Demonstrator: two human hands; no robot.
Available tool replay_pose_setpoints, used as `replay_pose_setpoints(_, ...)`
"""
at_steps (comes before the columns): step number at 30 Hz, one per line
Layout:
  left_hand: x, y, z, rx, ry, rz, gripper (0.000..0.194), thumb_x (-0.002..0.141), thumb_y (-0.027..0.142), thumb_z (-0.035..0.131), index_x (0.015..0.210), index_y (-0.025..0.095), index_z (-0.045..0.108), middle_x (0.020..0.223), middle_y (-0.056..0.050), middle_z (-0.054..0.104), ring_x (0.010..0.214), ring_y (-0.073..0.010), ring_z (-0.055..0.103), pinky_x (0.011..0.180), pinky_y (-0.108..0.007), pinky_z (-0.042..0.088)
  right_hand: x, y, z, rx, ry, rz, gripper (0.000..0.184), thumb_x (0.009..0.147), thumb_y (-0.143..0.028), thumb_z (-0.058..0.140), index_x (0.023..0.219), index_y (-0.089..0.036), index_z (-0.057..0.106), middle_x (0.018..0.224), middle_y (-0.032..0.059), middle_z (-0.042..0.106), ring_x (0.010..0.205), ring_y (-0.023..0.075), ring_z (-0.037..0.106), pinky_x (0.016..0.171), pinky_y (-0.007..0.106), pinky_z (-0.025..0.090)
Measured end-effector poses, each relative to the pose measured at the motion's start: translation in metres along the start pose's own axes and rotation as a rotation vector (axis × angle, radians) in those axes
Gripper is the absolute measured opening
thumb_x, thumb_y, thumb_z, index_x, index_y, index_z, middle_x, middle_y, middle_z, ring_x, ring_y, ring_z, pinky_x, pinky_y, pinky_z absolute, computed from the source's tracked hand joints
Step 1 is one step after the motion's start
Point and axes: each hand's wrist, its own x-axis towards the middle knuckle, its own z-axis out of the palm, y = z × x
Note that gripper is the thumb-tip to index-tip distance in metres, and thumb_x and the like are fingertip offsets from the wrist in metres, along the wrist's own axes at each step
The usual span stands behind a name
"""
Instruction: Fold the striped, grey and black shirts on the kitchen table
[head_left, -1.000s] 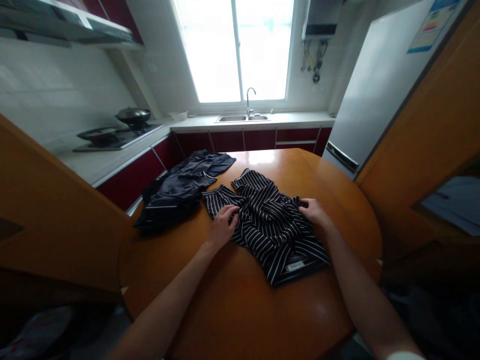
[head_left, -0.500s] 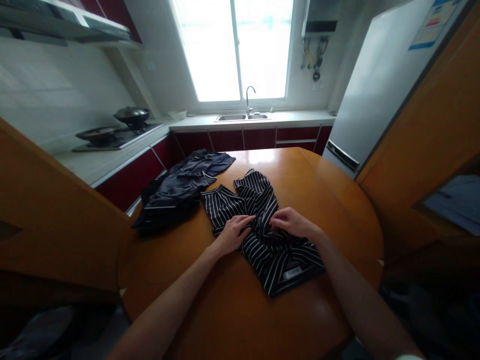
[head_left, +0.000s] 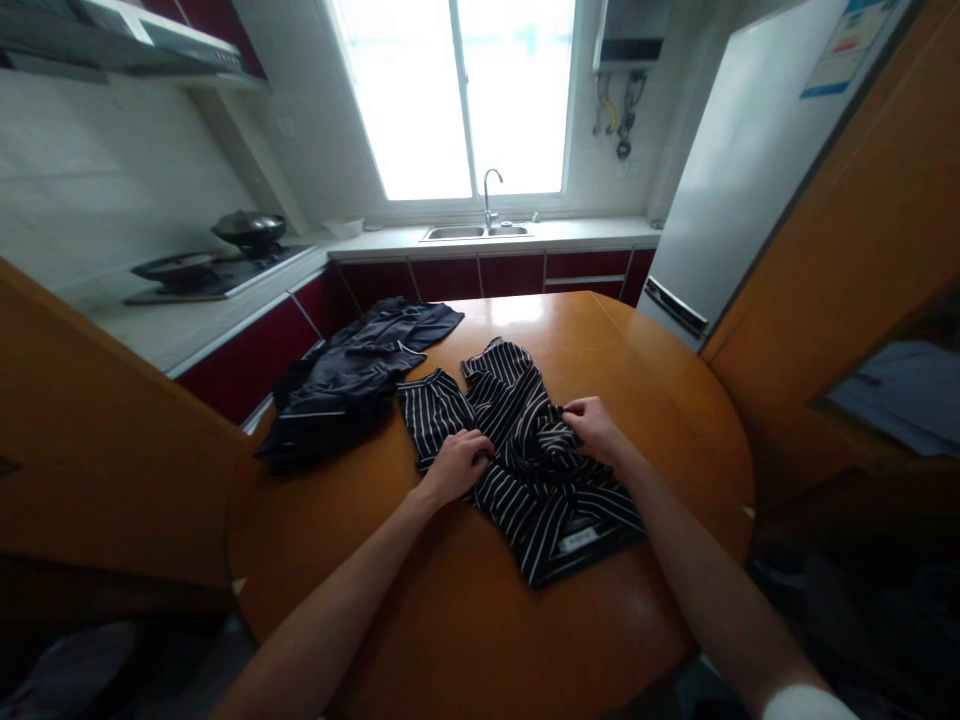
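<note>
Garment, black with white stripes, lies crumpled on the bench between my two hands, and the relation I read first is its slant: its long axis runs from far left to near right, so it crosses between the hands at an angle. From my left hand it spreads to the right, with one striped flap reaching far left past the fingers; from my right hand most of it lies to the left and near. I judge the right hand nearer the bunched folds in the middle, and the left nearer that flap. My right hand has thumb and fingers together, pinching a fold at the right edge. My left hand rests on the left edge with its fingers curled; whether they grip cloth or only press on it, I cannot tell. Nearest me is the hem with a pale label, to the near side of both hands. Dark clothes lie farther left on the bench, beside the flap and apart from both hands.
</note>
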Motion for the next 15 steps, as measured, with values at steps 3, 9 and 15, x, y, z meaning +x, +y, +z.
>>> replay_pose_setpoints(3,-0.001,-0.001,-0.002,-0.031,0.031,-0.028,0.024,0.081,0.007,0.056,0.086,0.023,0.072,0.090,-0.003,0.068,0.088,-0.0221,0.060,0.085,-0.036,0.045,0.009,-0.003,-0.025,0.096,0.364,-0.109,0.022,0.075,-0.036,0.065,0.072,-0.015,0.071,0.068,0.0042,0.069,0.061,0.0162,0.059,0.058,0.027,0.045)
replay_pose_setpoints(9,-0.001,-0.005,0.005,-0.006,0.070,-0.036,0.024,0.083,0.009,0.056,0.090,0.024,0.073,0.091,-0.004,0.067,0.089,-0.0223,0.062,0.087,-0.036,0.048,0.027,0.012,-0.070,0.169,0.836,-0.219,0.035,0.079,-0.046,0.062,0.087,-0.013,0.071,0.080,0.0078,0.071,0.071,0.0191,0.063,0.067,0.029,0.049)
replay_pose_setpoints(15,0.001,-0.033,0.005,0.016,0.233,-0.132,0.023,0.089,0.016,0.052,0.091,0.021,0.074,0.098,-0.008,0.064,0.095,-0.0244,0.062,0.091,-0.039,0.050,0.046,0.048,-0.083,0.154,0.811,0.049,0.032,0.076,-0.046,0.055,0.082,-0.016,0.064,0.073,0.0037,0.065,0.067,0.0170,0.059,0.063,0.027,0.049)
